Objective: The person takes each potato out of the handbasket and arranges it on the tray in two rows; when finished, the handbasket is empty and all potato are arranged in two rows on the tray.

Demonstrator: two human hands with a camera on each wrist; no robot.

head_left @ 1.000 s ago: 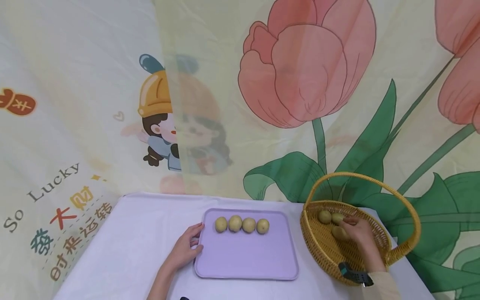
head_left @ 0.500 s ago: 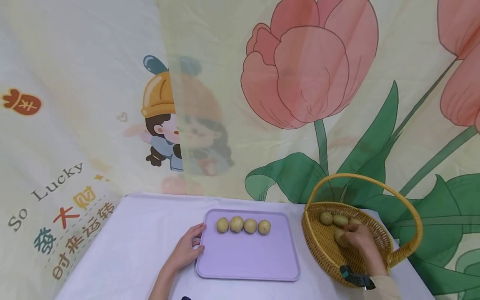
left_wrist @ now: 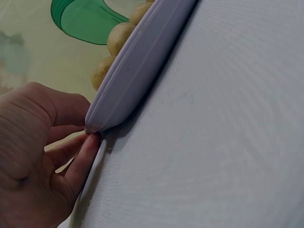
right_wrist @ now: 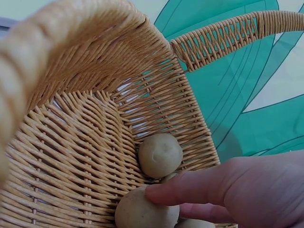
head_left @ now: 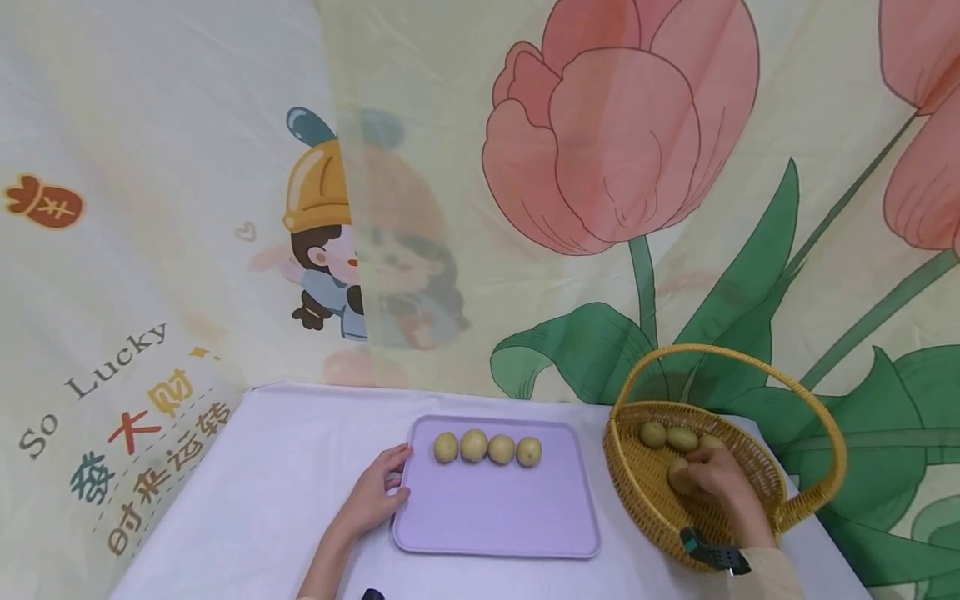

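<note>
My left hand (head_left: 375, 493) holds the left edge of a lilac tray (head_left: 495, 521); in the left wrist view its thumb and fingers meet at the tray's rim (left_wrist: 126, 90). Toward the tray's far side, several potatoes (head_left: 474, 446) form a row. My right hand (head_left: 718, 477) reaches into a wicker basket (head_left: 626, 483) and pinches a potato (right_wrist: 140, 211) between thumb and fingers. Farther back in the basket lie other potatoes (head_left: 682, 439), one (right_wrist: 160, 155) showing beside the wicker wall. The fingers' far side is hidden behind the held potato.
The basket's tall arched handle (head_left: 750, 365) rises over the right hand and forearm. A white cloth (head_left: 300, 442) covers the table under tray and basket. Behind stands a printed curtain (head_left: 420, 167) with tulips. A small dark object (head_left: 372, 594) shows at the bottom edge.
My right hand has moved slightly nearer inside the basket, from the back potatoes to the one in front, uncovering a potato behind it. The left hand stays at the tray's edge.
</note>
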